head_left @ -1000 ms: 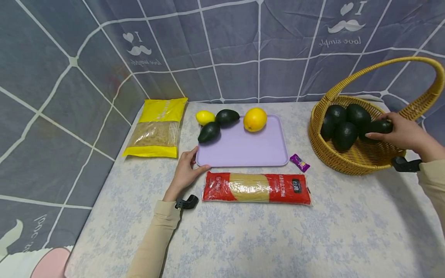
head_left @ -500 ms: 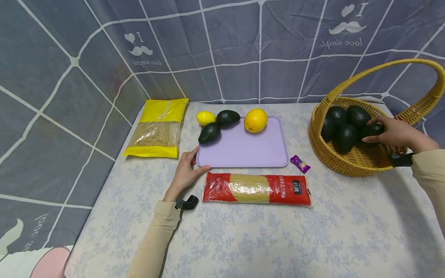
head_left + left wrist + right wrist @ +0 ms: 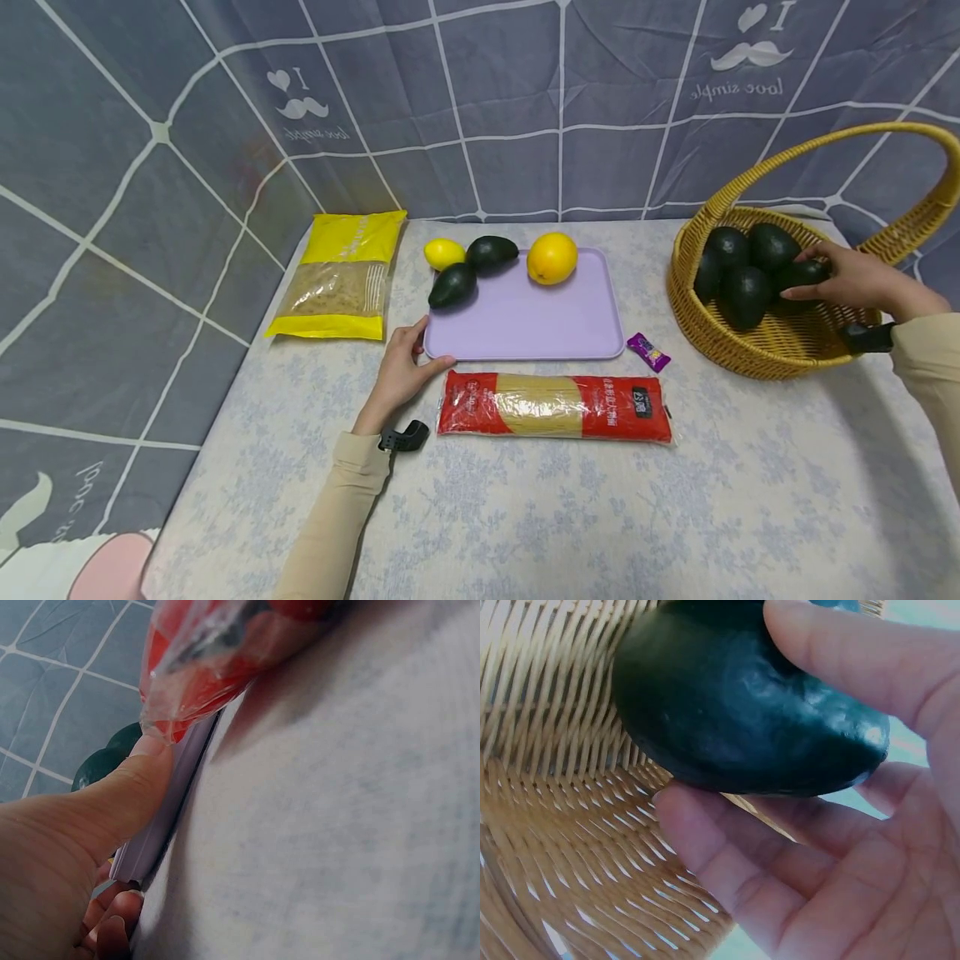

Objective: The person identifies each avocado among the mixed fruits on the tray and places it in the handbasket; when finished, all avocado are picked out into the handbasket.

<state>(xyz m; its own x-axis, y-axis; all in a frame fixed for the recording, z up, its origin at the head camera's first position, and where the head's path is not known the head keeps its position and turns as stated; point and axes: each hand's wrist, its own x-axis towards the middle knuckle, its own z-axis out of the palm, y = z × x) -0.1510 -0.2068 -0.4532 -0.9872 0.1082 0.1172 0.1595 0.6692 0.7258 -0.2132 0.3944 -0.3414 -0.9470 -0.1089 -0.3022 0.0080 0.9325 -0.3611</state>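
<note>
In the head view my right hand [image 3: 858, 279] reaches into the wicker basket [image 3: 750, 358] and holds a dark green avocado [image 3: 810, 272]. The right wrist view shows this avocado [image 3: 742, 705] between the thumb and the fingers, close to the woven wall. Several more avocados [image 3: 744, 296] lie against it on the left side of the basket. My left hand [image 3: 401, 367] grips the near left corner of the lilac tray [image 3: 525, 325], thumb along the front edge and fingers at the left side. Its thumb also meets the end of a red noodle packet [image 3: 202, 682] in the left wrist view.
On the tray's back left are two avocados [image 3: 453, 286] and a lemon [image 3: 444, 253]; an orange [image 3: 552, 258] sits at its back edge. A yellow bag [image 3: 337, 275] lies left, a purple candy [image 3: 648, 352] right. The tall basket handle [image 3: 817, 143] arches beside my right hand.
My right hand has moved a little left inside the basket with the avocado, bringing it against the others. The left hand and the tray stay where they were.
</note>
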